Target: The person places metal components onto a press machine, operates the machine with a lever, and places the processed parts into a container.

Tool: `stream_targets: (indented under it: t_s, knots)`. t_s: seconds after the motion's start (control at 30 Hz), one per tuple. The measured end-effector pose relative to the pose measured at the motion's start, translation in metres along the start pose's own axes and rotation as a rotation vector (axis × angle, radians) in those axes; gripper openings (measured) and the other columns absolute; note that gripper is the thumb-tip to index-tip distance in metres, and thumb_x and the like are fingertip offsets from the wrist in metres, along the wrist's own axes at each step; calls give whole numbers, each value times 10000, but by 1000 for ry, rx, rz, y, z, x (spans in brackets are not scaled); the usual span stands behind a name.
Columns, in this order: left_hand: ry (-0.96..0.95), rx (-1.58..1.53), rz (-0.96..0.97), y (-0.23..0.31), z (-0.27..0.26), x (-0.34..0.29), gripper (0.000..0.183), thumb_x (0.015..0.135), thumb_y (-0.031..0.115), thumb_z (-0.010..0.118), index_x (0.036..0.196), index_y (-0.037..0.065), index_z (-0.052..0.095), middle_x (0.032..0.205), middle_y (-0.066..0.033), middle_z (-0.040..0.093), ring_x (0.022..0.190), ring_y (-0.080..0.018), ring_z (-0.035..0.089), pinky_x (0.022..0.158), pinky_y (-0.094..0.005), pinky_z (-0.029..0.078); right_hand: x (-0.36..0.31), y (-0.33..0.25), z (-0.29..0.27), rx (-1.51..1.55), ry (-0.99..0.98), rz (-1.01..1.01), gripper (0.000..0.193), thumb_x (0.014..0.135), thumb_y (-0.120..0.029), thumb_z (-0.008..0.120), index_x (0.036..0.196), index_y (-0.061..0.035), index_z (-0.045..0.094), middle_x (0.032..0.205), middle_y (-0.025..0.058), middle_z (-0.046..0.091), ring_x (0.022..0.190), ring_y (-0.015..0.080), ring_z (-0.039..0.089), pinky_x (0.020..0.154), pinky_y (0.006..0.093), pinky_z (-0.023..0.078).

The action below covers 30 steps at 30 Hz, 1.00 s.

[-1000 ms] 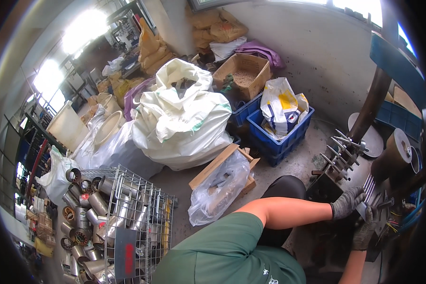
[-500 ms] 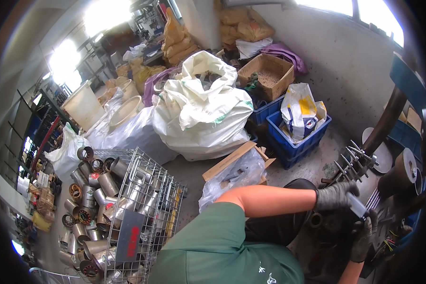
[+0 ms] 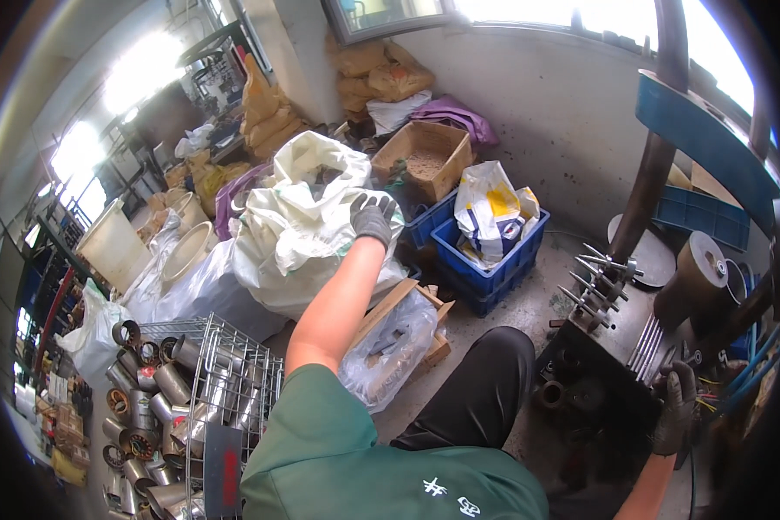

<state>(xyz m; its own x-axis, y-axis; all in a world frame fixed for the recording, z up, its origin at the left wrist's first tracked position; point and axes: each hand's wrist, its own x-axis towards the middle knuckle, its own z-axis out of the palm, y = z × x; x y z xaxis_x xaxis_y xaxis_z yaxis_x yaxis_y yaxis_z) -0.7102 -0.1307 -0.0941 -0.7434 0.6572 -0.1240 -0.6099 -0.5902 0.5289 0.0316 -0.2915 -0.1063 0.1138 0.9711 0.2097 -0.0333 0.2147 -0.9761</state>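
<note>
My left hand, in a grey glove, reaches out to the big white woven sack, fingers stretched and apart over its right side near the mouth. Nothing shows in that hand. Over at the lower right, my right hand, also gloved, is at the edge of a dark machine bed, its fingers extended and slightly bent. No object is visible in it. Just beyond it lie several thin metal rods, and farther back stands a spiked metal fixture.
A wire cage with metal cylinders stands at lower left. Past my knee are a cardboard box with clear plastic and a blue crate with a bag. A dark column with a blue band rises at right.
My left hand has swung from the machine across to the white sack. The pale object it held no longer shows. My right hand stays by the machine; the view has shifted.
</note>
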Motion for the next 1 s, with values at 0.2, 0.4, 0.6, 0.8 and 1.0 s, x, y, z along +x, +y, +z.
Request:
stream_targets:
  t_s: [0.2, 0.4, 0.6, 0.8, 1.0]
  knots:
    - [-429, 643, -188, -138, 25, -137, 394, 856, -113, 486, 1147, 108, 635, 1267, -80, 695, 1202, -263, 663, 935, -450, 551, 13, 2, -26, -207, 136, -93, 226, 1033, -122, 663, 1230, -11, 672, 1040, 26, 708, 895, 113, 691, 820, 254, 566]
    - [-385, 469, -850, -245, 73, -270, 208, 988, 237, 717, 1116, 83, 663, 1092, -87, 722, 961, -258, 723, 810, -380, 633, 30, 7, -61, -747, 426, -531, 210, 975, -22, 697, 1183, 4, 698, 1140, 93, 696, 1061, 199, 685, 946, 329, 555]
    - [-364, 242, -937, -338, 94, -294, 359, 1059, 346, 632, 1251, 48, 575, 1180, -114, 657, 1048, -224, 671, 870, -339, 624, 41, 16, -84, -978, 541, -497, 339, 842, -47, 769, 1176, -8, 727, 1231, 156, 697, 1164, 360, 647, 1040, 437, 519]
    - [-588, 115, -1085, -337, 108, -288, 201, 1062, 262, 631, 1157, 87, 656, 948, -51, 725, 783, -139, 679, 620, -245, 555, 46, 45, -93, -1056, 485, -451, 411, 817, -158, 796, 1206, -39, 738, 1297, 160, 680, 1205, 373, 622, 1069, 469, 495]
    - [-1071, 511, -224, -344, 137, -324, 281, 991, 47, 723, 1266, 46, 666, 1033, -15, 713, 918, -99, 668, 807, -255, 569, 55, 55, -86, -1000, 467, -359, 408, 815, -146, 798, 1208, -50, 748, 1328, 146, 679, 1216, 374, 618, 1097, 468, 487]
